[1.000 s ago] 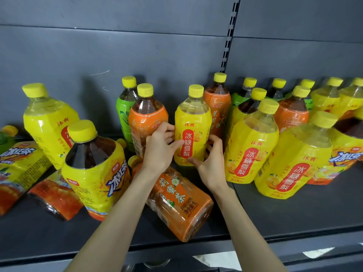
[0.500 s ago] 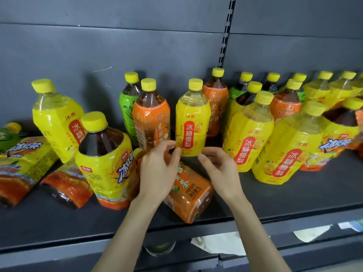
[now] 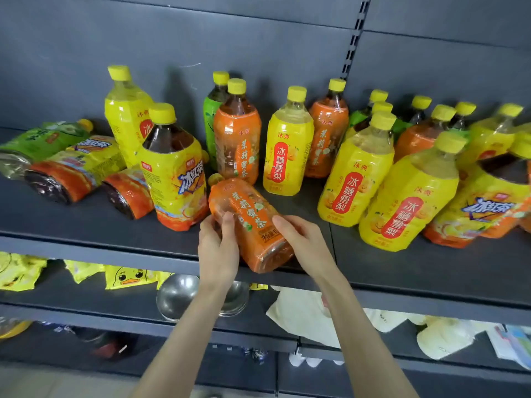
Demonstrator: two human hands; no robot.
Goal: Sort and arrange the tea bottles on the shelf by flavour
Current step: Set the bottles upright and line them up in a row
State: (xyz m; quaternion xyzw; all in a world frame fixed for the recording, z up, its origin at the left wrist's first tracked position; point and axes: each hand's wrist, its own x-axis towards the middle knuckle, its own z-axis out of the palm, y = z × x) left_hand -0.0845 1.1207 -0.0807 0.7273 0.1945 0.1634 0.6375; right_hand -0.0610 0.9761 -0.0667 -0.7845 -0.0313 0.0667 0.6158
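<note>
An orange-labelled tea bottle (image 3: 248,222) lies on its side at the front of the dark shelf (image 3: 86,225), base toward me. My left hand (image 3: 218,248) grips its left side, thumb on top. My right hand (image 3: 304,242) holds its right side with curled fingers. Behind it stand an orange bottle (image 3: 237,139), a yellow pear-tea bottle (image 3: 287,147) and another orange bottle (image 3: 327,133). A green bottle (image 3: 212,116) stands at the back.
Several bottles lie toppled at the left (image 3: 71,168). An iced-tea bottle (image 3: 175,173) stands just left of my hands. Yellow bottles (image 3: 408,202) crowd the right. The lower shelf carries duck-print packets (image 3: 126,277), metal bowls (image 3: 178,294) and white bags (image 3: 304,311).
Both hands left the upright yellow bottle, dropped toward the shelf front and took hold of the lying orange bottle. The camera pulled back and down, revealing lower shelves.
</note>
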